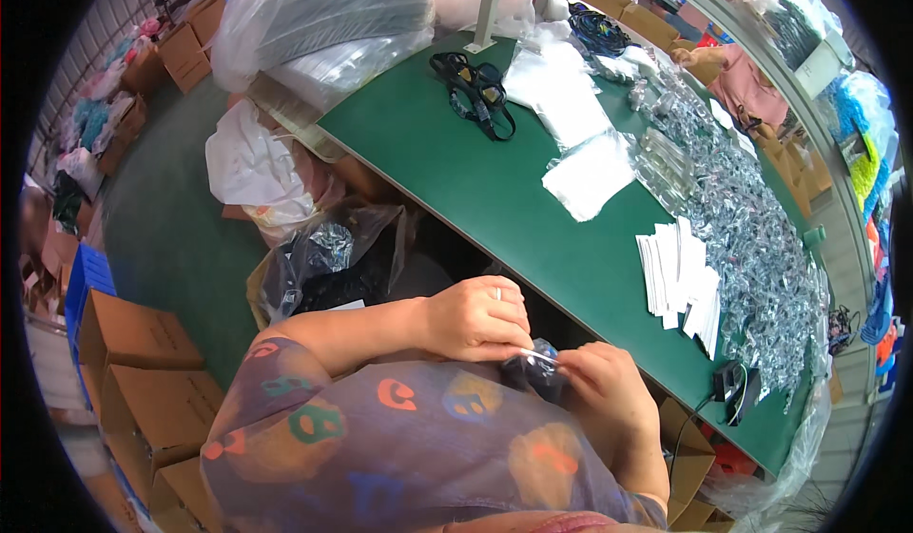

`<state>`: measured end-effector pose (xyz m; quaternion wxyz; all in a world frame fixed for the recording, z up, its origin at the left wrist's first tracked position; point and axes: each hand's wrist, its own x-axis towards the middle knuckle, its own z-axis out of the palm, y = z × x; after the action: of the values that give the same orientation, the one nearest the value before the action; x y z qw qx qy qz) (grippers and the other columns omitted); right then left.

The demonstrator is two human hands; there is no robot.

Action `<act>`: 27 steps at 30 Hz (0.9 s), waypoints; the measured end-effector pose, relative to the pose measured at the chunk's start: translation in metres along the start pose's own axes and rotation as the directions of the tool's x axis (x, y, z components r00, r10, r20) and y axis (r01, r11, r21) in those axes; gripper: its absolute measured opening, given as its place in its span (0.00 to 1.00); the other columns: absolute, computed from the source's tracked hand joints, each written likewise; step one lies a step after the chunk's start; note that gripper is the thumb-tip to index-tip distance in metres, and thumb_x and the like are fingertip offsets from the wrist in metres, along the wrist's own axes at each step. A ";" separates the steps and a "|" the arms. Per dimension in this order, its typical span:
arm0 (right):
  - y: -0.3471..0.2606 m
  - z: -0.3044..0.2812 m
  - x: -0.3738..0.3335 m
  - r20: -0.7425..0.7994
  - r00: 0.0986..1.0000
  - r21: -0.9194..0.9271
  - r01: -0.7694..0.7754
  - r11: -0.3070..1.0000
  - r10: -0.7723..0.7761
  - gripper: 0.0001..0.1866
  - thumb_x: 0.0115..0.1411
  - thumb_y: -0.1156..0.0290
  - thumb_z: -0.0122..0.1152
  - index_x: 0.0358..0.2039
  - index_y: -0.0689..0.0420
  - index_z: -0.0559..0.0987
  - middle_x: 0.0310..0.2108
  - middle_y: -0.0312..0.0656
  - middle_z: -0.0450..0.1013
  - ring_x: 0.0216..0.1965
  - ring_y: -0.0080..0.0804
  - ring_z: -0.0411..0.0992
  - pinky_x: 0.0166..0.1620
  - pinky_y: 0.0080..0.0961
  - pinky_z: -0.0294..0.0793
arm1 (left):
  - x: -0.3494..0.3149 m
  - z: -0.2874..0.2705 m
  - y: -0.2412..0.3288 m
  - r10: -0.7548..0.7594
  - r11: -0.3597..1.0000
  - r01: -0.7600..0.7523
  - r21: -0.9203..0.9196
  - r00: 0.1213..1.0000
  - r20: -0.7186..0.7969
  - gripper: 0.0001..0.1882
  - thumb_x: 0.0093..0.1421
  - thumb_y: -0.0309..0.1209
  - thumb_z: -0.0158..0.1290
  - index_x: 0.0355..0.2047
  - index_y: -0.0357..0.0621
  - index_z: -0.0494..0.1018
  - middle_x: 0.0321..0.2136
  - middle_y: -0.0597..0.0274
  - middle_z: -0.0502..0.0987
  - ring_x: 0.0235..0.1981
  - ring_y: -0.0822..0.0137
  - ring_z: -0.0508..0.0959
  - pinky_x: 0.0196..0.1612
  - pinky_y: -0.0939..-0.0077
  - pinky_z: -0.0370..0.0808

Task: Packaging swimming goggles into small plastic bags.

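My left hand, with a ring on one finger, is closed in a pinch on one end of a thin white strip. The other end is pinched by my right hand, so the strip spans the small gap between my fingertips. Just below it, close to my body, is a small clear plastic bag with something dark in it. Whether the strip belongs to this bag I cannot tell. Both hands are off the near edge of the green table.
On the table lie white paper strips, a large heap of small clear packets, white bags and black straps. A lined box stands left of my hands, cardboard boxes farther left. Another person sits across the table.
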<state>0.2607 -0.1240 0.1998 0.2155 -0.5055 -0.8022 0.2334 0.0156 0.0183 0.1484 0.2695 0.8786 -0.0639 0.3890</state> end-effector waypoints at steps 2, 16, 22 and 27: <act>0.000 -0.009 -0.009 -0.017 0.999 -0.013 -0.041 0.999 0.041 0.06 0.60 0.73 0.68 0.38 0.57 0.82 0.28 0.43 0.78 0.30 0.45 0.77 0.36 0.38 0.76 | 0.012 -0.001 -0.007 0.023 1.000 -0.023 -0.017 1.000 0.007 0.03 0.58 0.28 0.64 0.32 0.47 0.80 0.32 0.66 0.81 0.34 0.63 0.80 0.46 0.65 0.76; -0.050 -0.160 -0.323 -0.487 0.230 0.168 -0.922 0.349 0.843 0.16 0.67 0.70 0.61 0.52 0.65 0.80 0.39 0.40 0.77 0.38 0.25 0.72 0.43 0.23 0.71 | 0.049 -0.181 -0.326 -0.436 0.546 0.397 0.738 0.887 -0.154 0.11 0.64 0.27 0.52 0.43 0.44 0.83 0.43 0.55 0.84 0.48 0.51 0.81 0.53 0.61 0.77; -0.071 -0.151 -0.403 -0.530 -0.142 -0.153 -0.954 -0.259 0.836 0.30 0.61 0.46 0.67 0.53 0.58 0.81 0.51 0.55 0.79 0.56 0.53 0.76 0.60 0.40 0.72 | 0.056 -0.178 -0.365 -0.747 0.267 0.209 0.941 0.661 0.065 0.13 0.59 0.31 0.56 0.43 0.54 0.86 0.46 0.58 0.80 0.58 0.55 0.75 0.59 0.52 0.69; -0.027 -0.135 -0.327 -0.624 0.246 0.065 -0.929 0.363 0.742 0.16 0.65 0.76 0.64 0.52 0.66 0.79 0.30 0.31 0.71 0.30 0.18 0.66 0.33 0.18 0.67 | 0.055 -0.193 -0.334 -0.684 0.316 0.070 0.946 0.708 0.176 0.07 0.51 0.30 0.59 0.32 0.49 0.83 0.40 0.61 0.79 0.55 0.58 0.75 0.59 0.53 0.68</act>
<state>0.4493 -0.4116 0.2879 0.1922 -0.9270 -0.3215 0.0204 0.0366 0.4077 0.1528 -0.1827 0.9369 0.2981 0.0068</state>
